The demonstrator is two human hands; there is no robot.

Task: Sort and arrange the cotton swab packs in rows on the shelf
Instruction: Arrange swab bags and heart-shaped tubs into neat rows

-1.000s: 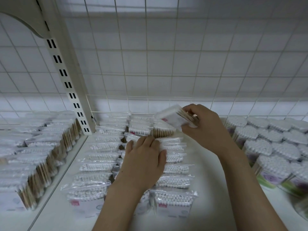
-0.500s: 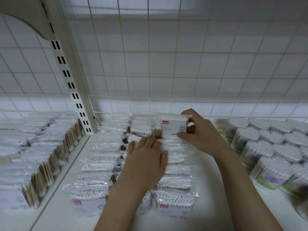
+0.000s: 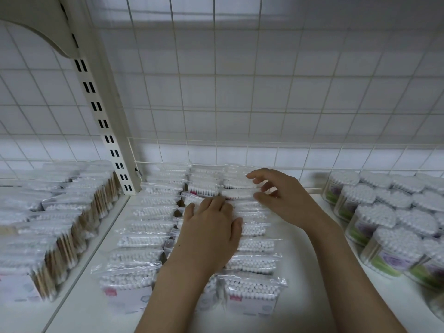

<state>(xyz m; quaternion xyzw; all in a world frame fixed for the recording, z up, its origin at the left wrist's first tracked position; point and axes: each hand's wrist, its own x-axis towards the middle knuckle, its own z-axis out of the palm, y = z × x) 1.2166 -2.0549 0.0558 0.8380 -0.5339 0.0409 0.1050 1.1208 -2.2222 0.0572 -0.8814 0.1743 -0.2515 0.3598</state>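
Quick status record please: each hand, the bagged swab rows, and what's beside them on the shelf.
left hand: flat on the middle row, fingers straight
right hand: fingers spread over the right row, near its back; grip unclear
left row: untouched
right of the rows: round tubs
shelf: bare strip between

A: What encloses the display?
B: A white wire grid back panel point(image 3: 240, 92), lit from above, with a slotted cream upright point(image 3: 101, 121) at left.

A: And beneath?
B: A white shelf board point(image 3: 312, 296); a bracket point(image 3: 43, 32) shows at upper left.
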